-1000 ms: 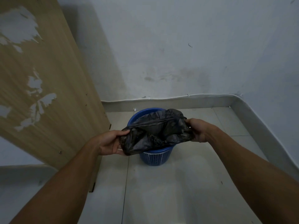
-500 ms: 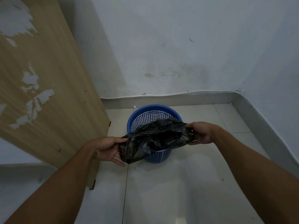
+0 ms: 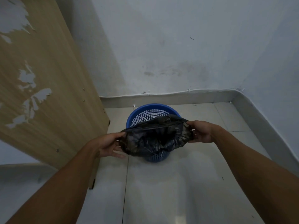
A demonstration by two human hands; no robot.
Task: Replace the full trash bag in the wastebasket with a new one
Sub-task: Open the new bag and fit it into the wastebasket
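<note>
Black trash bag [image 3: 153, 139] is held stretched open over the blue wastebasket [image 3: 146, 114], which is stood on the tiled floor [image 3: 178, 188]. Its rim is pinched in the grip of the left hand [image 3: 109, 145] and of the right hand [image 3: 200, 131].

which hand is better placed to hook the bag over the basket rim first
Right, probably. The right hand pinches the mouth of the black bag close beside the rim of the blue basket; the left hand holds the opposite edge farther from the rim, nearer the person.
</note>
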